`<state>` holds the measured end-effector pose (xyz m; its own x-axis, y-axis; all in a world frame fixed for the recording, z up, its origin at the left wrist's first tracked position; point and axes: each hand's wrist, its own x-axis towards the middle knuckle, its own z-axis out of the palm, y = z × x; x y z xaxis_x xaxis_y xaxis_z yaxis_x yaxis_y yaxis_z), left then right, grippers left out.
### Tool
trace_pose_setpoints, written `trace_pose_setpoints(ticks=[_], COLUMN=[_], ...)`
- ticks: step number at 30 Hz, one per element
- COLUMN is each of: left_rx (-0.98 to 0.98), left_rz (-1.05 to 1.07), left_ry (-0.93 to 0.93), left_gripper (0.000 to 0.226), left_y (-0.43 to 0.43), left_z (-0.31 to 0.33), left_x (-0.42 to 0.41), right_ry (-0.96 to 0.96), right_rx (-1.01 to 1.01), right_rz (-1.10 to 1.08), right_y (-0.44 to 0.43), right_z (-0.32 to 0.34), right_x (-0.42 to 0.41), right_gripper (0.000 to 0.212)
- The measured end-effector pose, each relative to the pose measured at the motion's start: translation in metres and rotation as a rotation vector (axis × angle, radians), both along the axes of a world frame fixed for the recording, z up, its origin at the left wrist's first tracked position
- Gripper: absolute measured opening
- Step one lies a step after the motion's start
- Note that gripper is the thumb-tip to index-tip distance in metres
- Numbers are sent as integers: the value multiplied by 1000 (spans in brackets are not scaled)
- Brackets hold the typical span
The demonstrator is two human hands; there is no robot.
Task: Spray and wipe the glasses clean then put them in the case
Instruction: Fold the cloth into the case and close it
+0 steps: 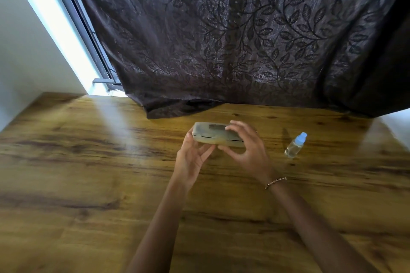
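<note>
Wooden tabletop (88, 184), dark leafy curtain (244, 40) behind; left hand (191, 157) and right hand (249, 149) clasp a blurred case (210, 135), contents hidden

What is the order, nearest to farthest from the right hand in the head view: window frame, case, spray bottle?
1. case: gripped by the right hand, in front of the person.
2. spray bottle: on the table, off to the right.
3. window frame: far left, beyond the table's back edge.

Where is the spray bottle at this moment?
In the head view the spray bottle sits on the wooden table, right of centre, to the right of the right hand gripping the case.
</note>
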<state>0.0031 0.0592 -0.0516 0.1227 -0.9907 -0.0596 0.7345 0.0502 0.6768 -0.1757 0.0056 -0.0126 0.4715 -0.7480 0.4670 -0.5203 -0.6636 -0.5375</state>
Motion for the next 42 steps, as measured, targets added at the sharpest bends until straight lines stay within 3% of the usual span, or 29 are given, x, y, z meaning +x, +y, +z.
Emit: trace_pose_setpoints(ticks=[9, 12, 22, 29, 33, 37, 42], left_rx=[-67, -32, -25, 11, 113, 163, 220], left_rz=[-52, -68, -39, -36, 32, 73, 95], left_ry=[71, 107, 163, -75, -65, -46, -64], left_gripper=[58, 71, 63, 56, 54, 55, 63], left_y=[-4, -9, -20, -31, -36, -38, -41], left_z=[10, 15, 23, 41, 46, 47, 49], left_x=[-13, -19, -21, -18, -18, -18, -20], right_ry=[-118, -130, -187, -198, -341, -726, -856], right_rx=[309, 326, 319, 299, 603, 1063, 1136], right_rz=[59, 84, 82, 110, -51, -15, 0], right_y=[-28, -29, -33, -34, -31, -34, -37], right_z=[26, 29, 39, 42, 38, 38, 37], right_x=[-4, -2, 1, 1, 3, 2, 0], right_gripper=[38, 40, 42, 49, 62, 46, 38])
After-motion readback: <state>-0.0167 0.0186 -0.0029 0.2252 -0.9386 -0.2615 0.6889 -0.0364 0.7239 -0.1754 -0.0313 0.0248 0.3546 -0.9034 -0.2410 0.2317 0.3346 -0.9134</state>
